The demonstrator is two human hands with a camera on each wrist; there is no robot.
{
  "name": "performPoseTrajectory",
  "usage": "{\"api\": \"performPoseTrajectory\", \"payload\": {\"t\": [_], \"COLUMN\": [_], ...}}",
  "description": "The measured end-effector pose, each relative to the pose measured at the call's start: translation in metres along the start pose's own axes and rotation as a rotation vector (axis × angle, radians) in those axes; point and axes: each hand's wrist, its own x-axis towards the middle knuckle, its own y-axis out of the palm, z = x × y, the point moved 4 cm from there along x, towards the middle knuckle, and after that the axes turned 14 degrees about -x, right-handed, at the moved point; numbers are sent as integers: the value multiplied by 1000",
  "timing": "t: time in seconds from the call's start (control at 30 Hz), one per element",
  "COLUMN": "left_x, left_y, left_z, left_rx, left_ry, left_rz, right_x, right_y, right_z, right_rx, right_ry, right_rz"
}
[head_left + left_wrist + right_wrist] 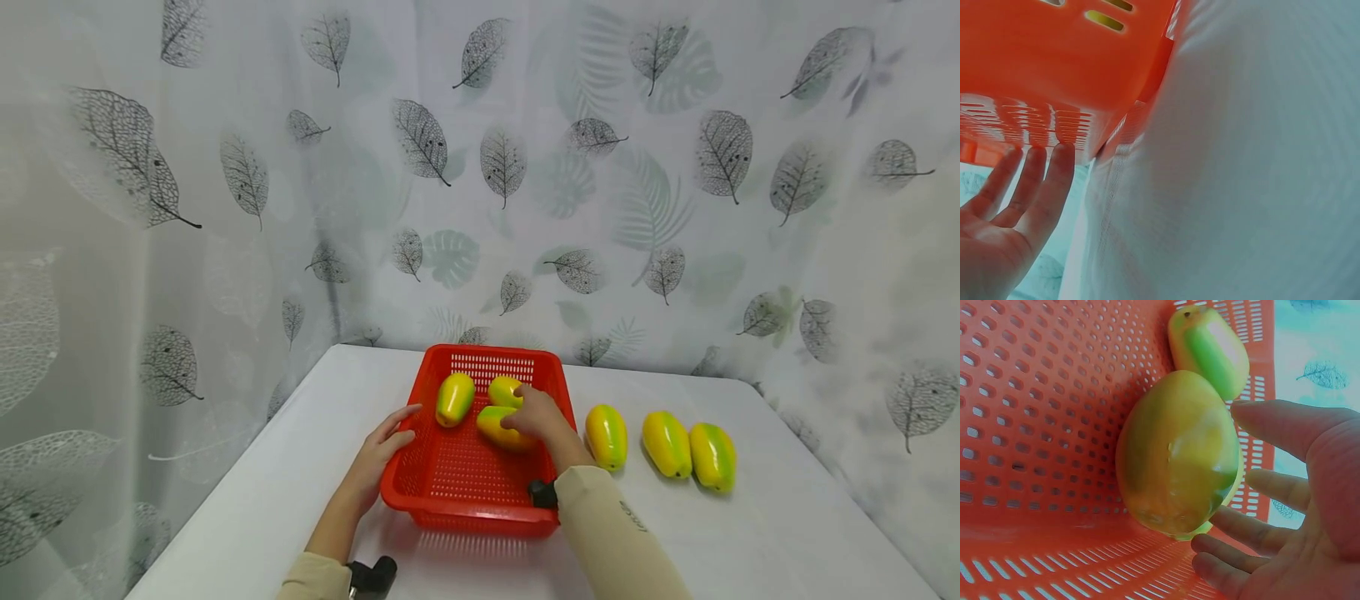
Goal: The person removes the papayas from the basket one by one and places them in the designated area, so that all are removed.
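A red plastic basket (480, 518) stands on the white table with three yellow-green papayas inside. One papaya (455, 400) lies at the left, another (504, 390) at the back, and the third (501, 432) in front of that. My right hand (538, 415) reaches over the right side of the basket, thumb and fingers spread right at the front papaya. In the right wrist view, its fingers (1254, 528) are extended beside the large papaya (1175, 450) and not closed round it. My left hand (375, 458) is at the basket's left side, its straight fingertips (1063, 156) at the slotted wall.
To the right of the basket, three more papayas lie on the table (622, 533): one papaya (606, 437) close to the basket, then a pair, a left one (666, 444) and a right one (712, 457). A leaf-patterned curtain (480, 208) hangs behind the table.
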Motion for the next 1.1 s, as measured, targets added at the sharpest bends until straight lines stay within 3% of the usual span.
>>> {"api": "performPoseTrajectory", "payload": {"t": [1.1], "left_x": [1], "left_y": [0], "left_z": [1], "left_rx": [11], "left_ry": [8], "left_rz": [-6], "right_x": [0], "right_y": [3], "right_z": [-4], "right_rx": [-39], "right_ry": [-22], "right_rz": [58]}}
